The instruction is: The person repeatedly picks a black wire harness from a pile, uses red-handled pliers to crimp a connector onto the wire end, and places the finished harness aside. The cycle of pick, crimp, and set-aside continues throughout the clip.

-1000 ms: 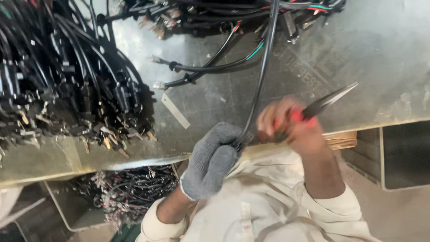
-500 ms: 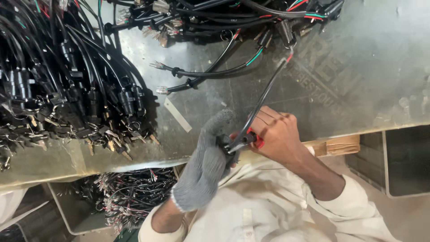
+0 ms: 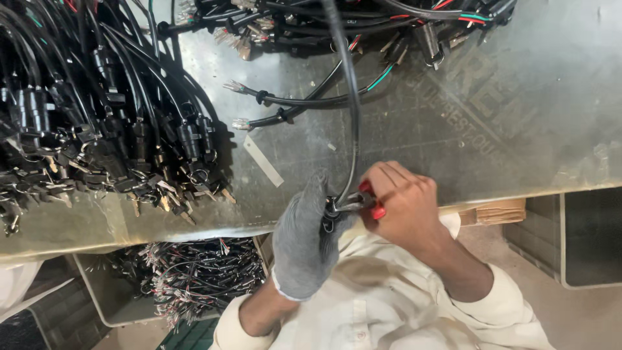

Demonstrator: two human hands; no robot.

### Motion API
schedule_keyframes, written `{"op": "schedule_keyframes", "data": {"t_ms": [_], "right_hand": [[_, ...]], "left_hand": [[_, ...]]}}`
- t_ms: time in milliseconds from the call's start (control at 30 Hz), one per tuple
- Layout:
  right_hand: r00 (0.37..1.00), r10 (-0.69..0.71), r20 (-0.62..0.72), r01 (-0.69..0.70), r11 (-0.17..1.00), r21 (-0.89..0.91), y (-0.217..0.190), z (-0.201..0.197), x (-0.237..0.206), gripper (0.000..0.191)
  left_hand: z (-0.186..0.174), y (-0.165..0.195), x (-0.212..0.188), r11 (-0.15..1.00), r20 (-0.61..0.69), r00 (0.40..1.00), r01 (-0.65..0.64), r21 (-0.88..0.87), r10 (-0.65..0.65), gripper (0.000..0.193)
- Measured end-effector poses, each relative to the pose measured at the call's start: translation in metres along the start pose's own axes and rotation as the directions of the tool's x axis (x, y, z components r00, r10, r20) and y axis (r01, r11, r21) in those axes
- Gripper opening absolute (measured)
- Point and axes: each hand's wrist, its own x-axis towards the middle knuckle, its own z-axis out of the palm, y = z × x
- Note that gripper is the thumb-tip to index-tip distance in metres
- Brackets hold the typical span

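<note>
Your left hand [image 3: 304,243], in a grey knit glove, is closed around the near end of a black cable [image 3: 350,110], gripping it right at the table's front edge, and your right hand [image 3: 405,207], bare, is wrapped tight around a pair of red-handled pliers [image 3: 359,204] whose nose meets the cable just beside your left thumb. From there the cable runs straight away from your hands across the metal table [image 3: 505,129] to the tangle of cables [image 3: 337,26] at the far side. It looks light and limp along its length, so it will sag and swing unless you pin it close to where the tool bites; your glove should give grip on the smooth jacket. Whatever sits under the plier nose is too small to make out, so treat it as delicate and squeeze gently. Beyond your left hand, two cable ends with bare wire tips [image 3: 236,87] lie on the table; those fine strands would bend or fray easily, so a cable like this is better held by the jacket than by the tip. Far out to the left of your gloved hand sits a heavy heap of finished black leads [image 3: 97,142], and below the table edge a bin of more wires [image 3: 188,275].
</note>
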Motion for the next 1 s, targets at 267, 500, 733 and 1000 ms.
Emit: {"op": "schedule_keyframes", "data": {"t_ms": [267,500,733,1000], "right_hand": [[0.998,0.03,-0.051,-0.031,0.999,-0.016,0.002,0.003,-0.017,0.029],[0.993,0.119,0.0,-0.118,0.978,0.172,-0.024,-0.005,-0.014,0.039],[0.992,-0.01,-0.128,0.015,0.999,0.037,0.005,0.015,-0.001,0.031],[0.973,-0.231,-0.008,0.228,0.95,0.215,0.027,0.017,0.015,0.04]], "left_hand": [[0.008,-0.001,-0.008,0.912,0.006,0.999,-0.043,0.408,0.045,0.056],[0.005,0.003,0.003,0.888,-0.011,0.989,-0.127,0.443,0.147,0.054],[-0.027,0.014,0.017,0.976,0.162,0.986,-0.014,-0.219,0.051,0.059],[-0.03,0.015,0.016,0.803,0.341,0.924,0.332,-0.494,-0.172,0.064]]}}
